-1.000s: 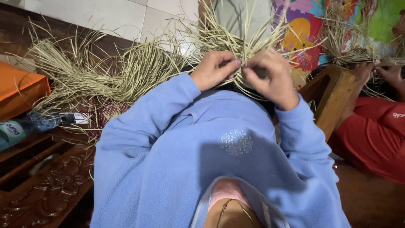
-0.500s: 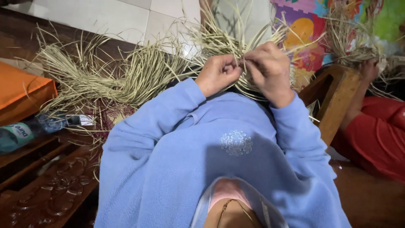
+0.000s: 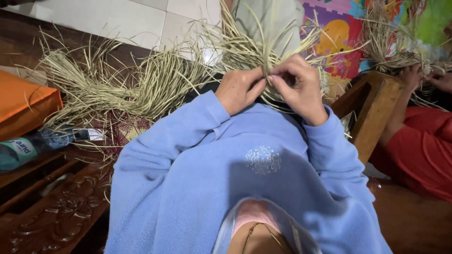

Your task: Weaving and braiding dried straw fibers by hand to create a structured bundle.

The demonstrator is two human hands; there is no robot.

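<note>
My left hand point(image 3: 241, 88) and my right hand point(image 3: 298, 87) meet in front of my chest, both pinching thin pale straw strands of a woven straw piece point(image 3: 249, 49) that fans out above my fingers. I wear a light blue fleece top point(image 3: 226, 174). A big loose bundle of dried straw strands point(image 3: 117, 84) lies to the left of my hands, on the floor and a dark patterned mat.
An orange cushion point(image 3: 23, 106) and a lying plastic bottle point(image 3: 33, 146) sit at the left above carved dark wood point(image 3: 52, 216). A wooden stool point(image 3: 372, 113) stands right. Another person in red point(image 3: 419, 146) works straw point(image 3: 395, 42) at the far right. A colourful play mat point(image 3: 339, 37) lies behind.
My hands have stayed together on the strands, fingers shifting slightly. The view has tilted a little, so the straw and the bottle sit slightly higher in frame.
</note>
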